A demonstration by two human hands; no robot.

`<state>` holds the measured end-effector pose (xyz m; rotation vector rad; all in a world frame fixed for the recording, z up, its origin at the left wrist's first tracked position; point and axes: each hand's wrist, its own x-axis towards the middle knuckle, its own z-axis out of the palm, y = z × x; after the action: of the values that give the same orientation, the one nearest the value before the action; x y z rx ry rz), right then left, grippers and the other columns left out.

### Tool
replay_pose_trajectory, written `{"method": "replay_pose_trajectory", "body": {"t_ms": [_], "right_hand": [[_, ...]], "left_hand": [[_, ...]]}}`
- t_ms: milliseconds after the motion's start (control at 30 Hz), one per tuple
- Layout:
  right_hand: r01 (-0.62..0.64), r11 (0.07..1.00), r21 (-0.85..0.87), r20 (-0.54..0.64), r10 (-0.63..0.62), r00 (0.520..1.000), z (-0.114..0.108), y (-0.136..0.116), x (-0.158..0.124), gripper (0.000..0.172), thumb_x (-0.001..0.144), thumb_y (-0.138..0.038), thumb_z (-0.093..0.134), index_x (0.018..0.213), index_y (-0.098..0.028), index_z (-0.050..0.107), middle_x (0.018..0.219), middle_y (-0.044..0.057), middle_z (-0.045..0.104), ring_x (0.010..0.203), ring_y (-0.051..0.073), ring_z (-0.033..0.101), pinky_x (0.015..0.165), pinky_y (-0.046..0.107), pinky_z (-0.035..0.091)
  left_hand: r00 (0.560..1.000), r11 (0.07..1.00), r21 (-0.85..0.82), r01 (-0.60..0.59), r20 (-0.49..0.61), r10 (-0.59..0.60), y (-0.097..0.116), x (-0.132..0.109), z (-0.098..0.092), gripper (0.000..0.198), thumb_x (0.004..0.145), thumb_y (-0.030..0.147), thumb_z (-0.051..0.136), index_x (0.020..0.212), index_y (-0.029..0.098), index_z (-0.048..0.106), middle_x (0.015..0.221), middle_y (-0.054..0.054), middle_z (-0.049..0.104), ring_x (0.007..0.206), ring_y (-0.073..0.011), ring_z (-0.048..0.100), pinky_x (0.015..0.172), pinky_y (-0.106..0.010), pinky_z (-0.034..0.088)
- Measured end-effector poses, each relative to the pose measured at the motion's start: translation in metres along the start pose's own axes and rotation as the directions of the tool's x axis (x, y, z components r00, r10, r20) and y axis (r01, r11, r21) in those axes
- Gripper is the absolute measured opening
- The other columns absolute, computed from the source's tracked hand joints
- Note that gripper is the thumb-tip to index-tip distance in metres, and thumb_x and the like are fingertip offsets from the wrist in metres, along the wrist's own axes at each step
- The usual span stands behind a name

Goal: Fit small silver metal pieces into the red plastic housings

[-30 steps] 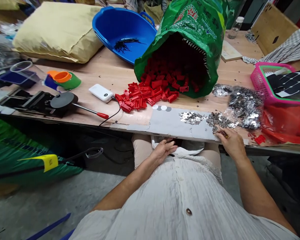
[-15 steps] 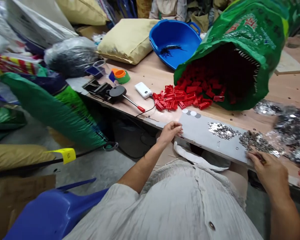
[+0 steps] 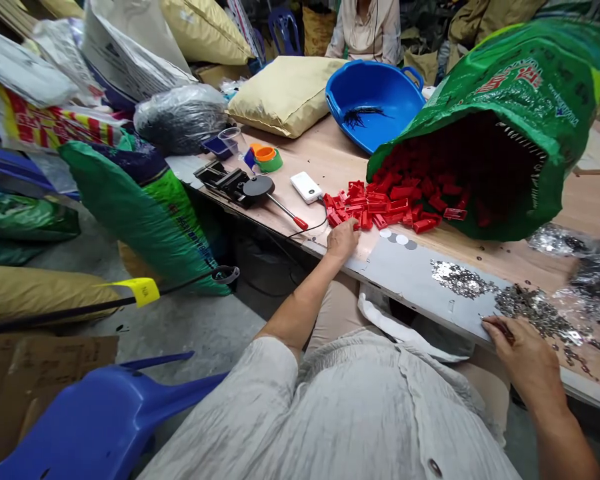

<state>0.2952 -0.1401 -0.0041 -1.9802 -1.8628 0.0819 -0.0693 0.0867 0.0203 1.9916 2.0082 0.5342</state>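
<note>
My left hand (image 3: 343, 240) is at the near edge of a heap of small red plastic parts (image 3: 380, 200), its fingers bent together around a red part at their tips. The red parts spill out of a green woven sack (image 3: 545, 87) lying on its side. At the table's front edge, my right hand (image 3: 525, 350) is closed, thumb against fingers; whatever it pinches is too small to make out. Beside it on a grey strip (image 3: 405, 267) lie a pile of shiny metal pieces (image 3: 457, 279) and a darker pile of small metal pieces (image 3: 527, 307).
A small hand press (image 3: 245, 187) with a red-tipped lever and a white power bank (image 3: 307, 187) with a cable stand left of the heap. Behind are tape rolls (image 3: 267, 159), a blue basin (image 3: 380, 100) and a tan sack (image 3: 285, 93). Another person (image 3: 365, 30) sits across the table.
My left hand has moved forward from the grey strip to the red parts. My right hand has shifted slightly along the table's edge, away from the dark metal pile. The view has shifted too.
</note>
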Motion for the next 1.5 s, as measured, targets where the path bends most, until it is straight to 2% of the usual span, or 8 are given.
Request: {"method": "replay_pose_trajectory", "body": {"t_ms": [167,367,600,767,867,967,1133,1500], "right_hand": [[-0.055,0.998,0.029,-0.002,0.055,0.998,-0.003,-0.005,-0.001,0.035,0.092,-0.053,0.047,0.094,-0.025,0.068,0.094,0.007,0.072,0.085,0.026,0.065,0.070,0.036,0.045],[-0.096,0.990,0.099,-0.010,0.098,0.995,-0.005,-0.013,0.001,0.023,0.091,-0.041,0.053,0.092,-0.023,0.067,0.093,0.005,0.073,0.086,0.023,0.066,0.076,0.035,0.048],[-0.075,0.992,0.105,-0.040,0.079,0.996,-0.007,-0.014,0.002,0.023,0.092,-0.039,0.053,0.093,-0.022,0.068,0.094,0.007,0.072,0.088,0.023,0.066,0.077,0.035,0.049],[-0.117,0.975,0.187,-0.074,0.133,0.988,-0.016,-0.024,0.003,0.023,0.093,-0.038,0.052,0.098,-0.021,0.067,0.095,0.006,0.073,0.081,0.021,0.066,0.074,0.033,0.048],[-0.193,0.934,0.300,-0.037,0.213,0.976,-0.024,-0.036,0.006,0.023,0.092,-0.041,0.055,0.099,-0.022,0.067,0.093,0.005,0.073,0.072,0.018,0.065,0.069,0.031,0.048],[-0.170,0.910,0.379,-0.028,0.195,0.980,-0.030,-0.054,0.012,0.022,0.090,-0.041,0.058,0.096,-0.022,0.067,0.088,0.005,0.072,0.068,0.017,0.063,0.065,0.029,0.048],[-0.056,0.881,0.470,-0.012,0.070,0.998,-0.035,-0.089,0.022,0.017,0.090,-0.037,0.059,0.092,-0.023,0.068,0.082,0.003,0.071,0.063,0.015,0.059,0.060,0.028,0.046],[0.216,0.856,0.471,-0.054,-0.216,0.975,-0.017,-0.115,0.036,0.013,0.094,-0.027,0.053,0.096,-0.025,0.066,0.090,0.006,0.072,0.083,0.021,0.067,0.075,0.036,0.052]], "left_hand": [[1.000,1.000,-0.014,0.019,-0.024,-0.019,-0.004,0.000,-0.002,0.019,0.091,0.033,0.056,0.103,0.023,0.067,0.094,-0.008,0.072,0.094,-0.0248,0.068,0.083,-0.034,0.048],[0.977,0.916,-0.385,-0.108,-0.211,0.026,-0.015,-0.022,0.001,0.015,0.085,0.035,0.063,0.092,0.022,0.062,0.081,0.000,0.066,0.074,-0.0154,0.065,0.070,-0.025,0.049],[0.987,0.574,-0.808,-0.131,-0.055,0.149,0.007,-0.070,0.004,0.028,0.081,0.046,0.067,0.084,0.018,0.060,0.084,0.001,0.059,0.064,-0.0085,0.062,0.059,-0.021,0.054],[0.948,0.264,-0.957,0.119,0.189,0.258,0.041,-0.102,-0.001,0.034,0.078,0.044,0.072,0.084,0.017,0.051,0.105,-0.003,0.063,0.087,-0.0169,0.071,0.075,-0.034,0.062],[0.926,0.306,-0.946,0.104,0.205,0.318,0.055,-0.116,-0.001,0.032,0.078,0.040,0.073,0.085,0.017,0.051,0.098,-0.004,0.067,0.084,-0.0167,0.071,0.077,-0.033,0.061],[0.921,0.456,-0.882,-0.118,0.075,0.383,0.065,-0.126,-0.002,0.031,0.078,0.031,0.074,0.101,0.019,0.058,0.097,-0.003,0.069,0.086,-0.0151,0.069,0.081,-0.030,0.059],[0.836,0.620,-0.621,-0.480,-0.108,0.538,0.078,-0.136,-0.008,0.037,0.077,0.012,0.066,0.114,0.020,0.061,0.103,-0.005,0.070,0.090,-0.0139,0.067,0.080,-0.026,0.056],[0.743,0.578,-0.507,-0.640,-0.213,0.635,0.088,-0.148,-0.007,0.031,0.077,0.007,0.060,0.106,0.019,0.064,0.098,-0.004,0.072,0.090,-0.0159,0.068,0.081,-0.029,0.056]]}}
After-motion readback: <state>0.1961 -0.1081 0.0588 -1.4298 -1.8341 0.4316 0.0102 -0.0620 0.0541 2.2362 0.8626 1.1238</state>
